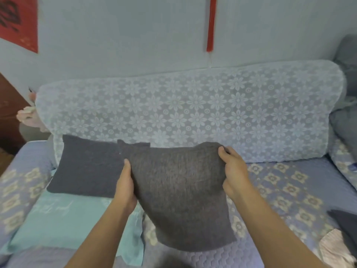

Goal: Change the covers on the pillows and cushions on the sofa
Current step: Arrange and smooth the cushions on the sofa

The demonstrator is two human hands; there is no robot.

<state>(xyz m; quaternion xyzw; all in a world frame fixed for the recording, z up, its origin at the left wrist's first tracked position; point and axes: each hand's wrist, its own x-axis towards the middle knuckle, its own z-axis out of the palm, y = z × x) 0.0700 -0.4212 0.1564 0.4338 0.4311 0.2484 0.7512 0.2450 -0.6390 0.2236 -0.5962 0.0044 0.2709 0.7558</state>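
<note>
Above the sofa seat (280, 190) | both hands, left hand (125, 187) and right hand (234, 172), fingers clamped on grey cushion (179, 190) side edges | looks soft, light, floppy; best held at corners

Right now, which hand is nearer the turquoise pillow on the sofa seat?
Left. The left hand grips the grey cushion's left edge just above the turquoise pillow; the right hand grips the cushion's far side.

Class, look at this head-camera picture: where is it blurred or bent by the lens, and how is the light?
Head view: light is soft and bluish, with no glare or hard shadows. The wide lens bows the sofa back and the wall edges. The grey cushion, gripped by the left hand and the right hand, looks slightly smeared; the red poster at the corner is blurred.
</note>
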